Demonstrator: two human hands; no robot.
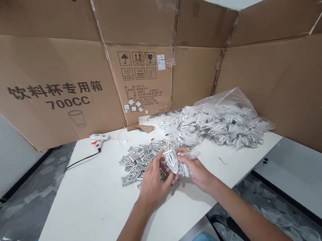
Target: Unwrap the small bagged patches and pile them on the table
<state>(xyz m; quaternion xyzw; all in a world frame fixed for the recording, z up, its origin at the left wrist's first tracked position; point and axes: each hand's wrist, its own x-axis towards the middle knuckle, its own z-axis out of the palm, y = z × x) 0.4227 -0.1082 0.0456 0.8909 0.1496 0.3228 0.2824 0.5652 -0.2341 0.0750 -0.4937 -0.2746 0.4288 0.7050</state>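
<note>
Cardboard carton panels [142, 21] are standing behind a white worktop [81, 212], one printed 700CC, and a hot glue gun [99, 139] is lying at the left, its black cord trailing away. A clear plastic bag [226, 106] is spilling silver-and-white pieces along the back. The left hand [153, 184] is pinching a shield-shaped piece [171, 161], its fingers [161, 159] partly closed on the edge. The right hand [197, 171] is curling closed around a small clump of pieces [185, 169], touching the shield-shaped piece. A loose pile of pieces [144, 160] is lying just beyond the left hand.
</note>
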